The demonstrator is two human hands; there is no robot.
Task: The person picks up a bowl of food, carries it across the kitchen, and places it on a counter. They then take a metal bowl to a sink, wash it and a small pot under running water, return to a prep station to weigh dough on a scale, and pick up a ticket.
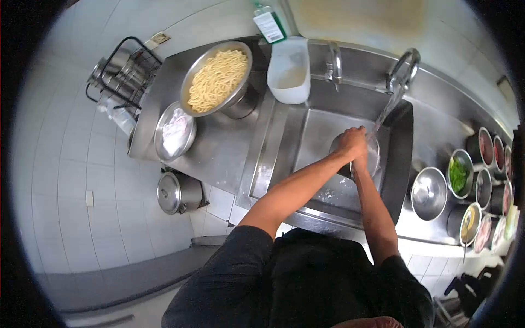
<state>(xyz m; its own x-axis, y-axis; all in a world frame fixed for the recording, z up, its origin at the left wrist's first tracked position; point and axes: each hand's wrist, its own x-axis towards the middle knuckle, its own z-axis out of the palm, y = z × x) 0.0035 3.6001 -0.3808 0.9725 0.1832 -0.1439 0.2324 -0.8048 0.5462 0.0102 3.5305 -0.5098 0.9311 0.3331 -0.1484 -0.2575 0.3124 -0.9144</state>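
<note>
In the sink (pixel 322 126), my two hands are close together at a round metal bowl (pixel 373 158). My left hand (pixel 353 143) is closed, its fingers curled over beside the running water. Whether it grips the bowl's rim or something small, I cannot make out. Just below it is my right hand (pixel 360 162), its fingers mostly hidden by the left hand and the bowl. Water runs from the curved tap (pixel 404 68) down to the bowl and my hands.
Left of the sink, noodles (pixel 219 79) fill a large metal bowl, near a smaller bowl (pixel 175 133) with a white bundle. A white plastic container (pixel 290 71) sits at the sink's back corner. On the right counter are an empty bowl (pixel 429 193), greens (pixel 458 175) and several food containers.
</note>
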